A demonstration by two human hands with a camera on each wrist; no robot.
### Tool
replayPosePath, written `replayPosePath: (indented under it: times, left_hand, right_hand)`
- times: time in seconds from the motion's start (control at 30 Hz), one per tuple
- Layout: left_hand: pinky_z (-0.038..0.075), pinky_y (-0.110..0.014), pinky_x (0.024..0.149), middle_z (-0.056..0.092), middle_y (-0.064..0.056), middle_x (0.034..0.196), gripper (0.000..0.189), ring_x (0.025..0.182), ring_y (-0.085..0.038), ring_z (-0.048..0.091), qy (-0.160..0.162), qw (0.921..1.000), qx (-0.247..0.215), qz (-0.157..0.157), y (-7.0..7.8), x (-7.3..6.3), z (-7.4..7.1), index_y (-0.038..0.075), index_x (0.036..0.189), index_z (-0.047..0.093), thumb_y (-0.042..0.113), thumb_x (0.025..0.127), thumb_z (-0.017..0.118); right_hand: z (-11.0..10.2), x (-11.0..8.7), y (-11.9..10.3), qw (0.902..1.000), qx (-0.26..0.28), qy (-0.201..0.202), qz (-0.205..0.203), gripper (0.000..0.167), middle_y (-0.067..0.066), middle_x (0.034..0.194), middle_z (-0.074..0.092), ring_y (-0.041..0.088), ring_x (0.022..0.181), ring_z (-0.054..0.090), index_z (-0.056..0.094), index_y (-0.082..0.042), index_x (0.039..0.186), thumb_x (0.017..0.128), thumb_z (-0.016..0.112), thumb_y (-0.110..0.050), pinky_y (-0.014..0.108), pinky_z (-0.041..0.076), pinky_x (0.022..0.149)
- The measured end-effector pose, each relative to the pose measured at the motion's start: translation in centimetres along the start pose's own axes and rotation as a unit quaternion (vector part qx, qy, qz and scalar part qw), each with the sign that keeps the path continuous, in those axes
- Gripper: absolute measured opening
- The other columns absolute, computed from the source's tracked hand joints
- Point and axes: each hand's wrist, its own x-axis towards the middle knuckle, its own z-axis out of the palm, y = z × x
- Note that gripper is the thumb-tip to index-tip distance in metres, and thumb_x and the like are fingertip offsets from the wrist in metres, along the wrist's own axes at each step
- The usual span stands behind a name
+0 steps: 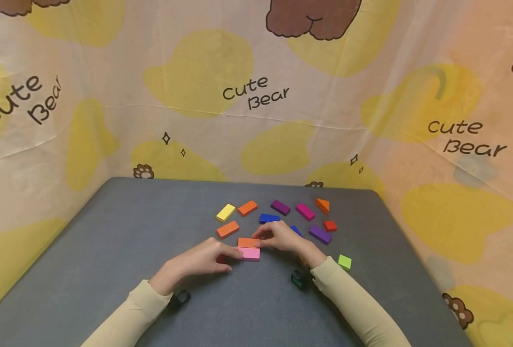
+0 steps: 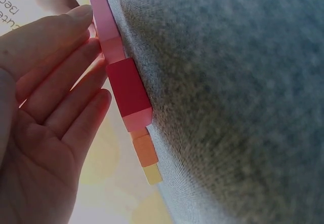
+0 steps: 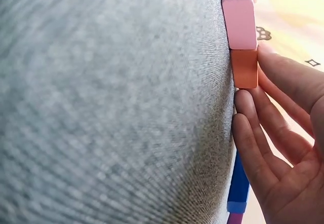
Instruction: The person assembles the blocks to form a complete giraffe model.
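Touching the pink block (image 1: 251,255) below frame centre, the left hand (image 1: 201,259) lies loosely spread; the right hand (image 1: 283,237) pinches the adjoining orange block (image 1: 246,242).

Gray tabletop (image 1: 74,270) walled by "Cute Bear" fabric (image 1: 343,106)
The cream, creased fabric rises behind and along both sides, printed with yellow blotches (image 1: 278,149), black lettering (image 1: 256,91), brown paw prints (image 1: 143,171) and outlined sparkles (image 1: 166,138). Toward the tabletop's far right, an orange triangular block (image 1: 323,206) lies behind a small red block (image 1: 330,225), with a magenta block (image 1: 305,211) just left of the triangle; a lime-green block (image 1: 344,262) sits nearer the viewer, and a yellow rectangular block (image 1: 225,212) lies well to their left.
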Motion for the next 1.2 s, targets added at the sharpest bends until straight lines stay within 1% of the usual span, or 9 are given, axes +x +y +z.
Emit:
replayPosePath:
  times: [0.3,0.53,0.63,0.73,0.87,1.03,1.13,1.2]
  left_hand:
    - [0.048,-0.033,0.097,0.063,0.008,0.124,0.039,0.115,-0.005,0.059,-0.001,1.0000,-0.001,0.001,0.1,0.0,-0.1,0.021,0.122,0.067,0.019,0.083,0.073]
    - [0.049,-0.033,0.096,0.064,0.008,0.123,0.039,0.114,-0.005,0.059,-0.002,1.0000,0.002,-0.001,0.2,0.1,-0.1,0.021,0.121,0.067,0.019,0.083,0.073]
    - [0.049,-0.032,0.096,0.065,0.009,0.121,0.037,0.112,-0.004,0.060,0.000,1.0000,0.008,0.000,0.2,0.2,-0.1,0.021,0.120,0.067,0.020,0.083,0.073]
    - [0.050,-0.031,0.095,0.066,0.009,0.118,0.035,0.109,-0.003,0.061,0.005,0.9999,0.012,0.004,0.2,0.3,-0.1,0.021,0.119,0.068,0.020,0.084,0.073]
    - [0.050,-0.029,0.093,0.069,0.009,0.111,0.033,0.103,-0.003,0.063,0.019,0.9997,0.012,0.007,0.3,0.4,-0.1,0.019,0.117,0.069,0.021,0.084,0.073]
    - [0.052,-0.029,0.089,0.070,0.008,0.104,0.032,0.096,-0.007,0.064,0.054,0.9982,0.020,0.012,0.5,1.1,0.0,0.019,0.114,0.069,0.021,0.083,0.074]
    - [0.052,-0.031,0.091,0.070,0.006,0.108,0.031,0.104,-0.010,0.064,0.071,0.9967,0.030,0.026,0.5,1.7,-0.1,0.017,0.114,0.070,0.018,0.083,0.073]
    - [0.050,-0.032,0.094,0.069,0.006,0.112,0.032,0.111,-0.011,0.062,0.074,0.9961,0.037,0.031,0.4,2.2,-0.1,0.016,0.115,0.070,0.017,0.083,0.073]
  right_hand:
    - [0.0,-0.1,0.1,1.0000,0.005,0.004,-0.003,0.023,-0.006,0.097,0.070,0.006,0.084,0.061,0.071,-0.017,0.106,0.086,0.070,-0.026,0.021,0.052,0.077]
    - [-0.1,0.0,0.0,1.0000,0.009,-0.002,0.003,0.023,-0.006,0.097,0.070,0.006,0.085,0.061,0.071,-0.017,0.107,0.086,0.070,-0.027,0.021,0.052,0.078]
    - [-0.3,-0.1,0.0,1.0000,0.002,-0.005,0.005,0.024,-0.008,0.099,0.070,0.005,0.088,0.061,0.071,-0.018,0.108,0.086,0.069,-0.029,0.022,0.051,0.081]
    - [-0.6,-0.3,0.1,1.0000,0.001,0.002,0.004,0.026,-0.010,0.103,0.070,0.005,0.094,0.062,0.071,-0.018,0.111,0.088,0.067,-0.030,0.025,0.051,0.086]
    - [-1.5,-1.2,0.2,0.9996,0.007,0.026,0.003,0.031,-0.009,0.106,0.070,0.007,0.101,0.063,0.069,-0.015,0.114,0.088,0.067,-0.032,0.029,0.052,0.090]
    - [-3.1,-3.1,0.5,0.9979,0.001,0.064,0.002,0.034,-0.007,0.105,0.071,0.008,0.099,0.065,0.069,-0.011,0.113,0.087,0.067,-0.033,0.031,0.053,0.089]
    - [-3.9,-4.4,0.8,0.9967,0.001,0.081,0.007,0.033,-0.004,0.104,0.071,0.009,0.096,0.065,0.069,-0.010,0.112,0.087,0.068,-0.032,0.031,0.053,0.088]
    - [-4.4,-5.2,1.1,0.9961,0.003,0.088,0.008,0.033,0.000,0.105,0.071,0.010,0.096,0.065,0.069,-0.009,0.112,0.087,0.068,-0.031,0.031,0.053,0.087]
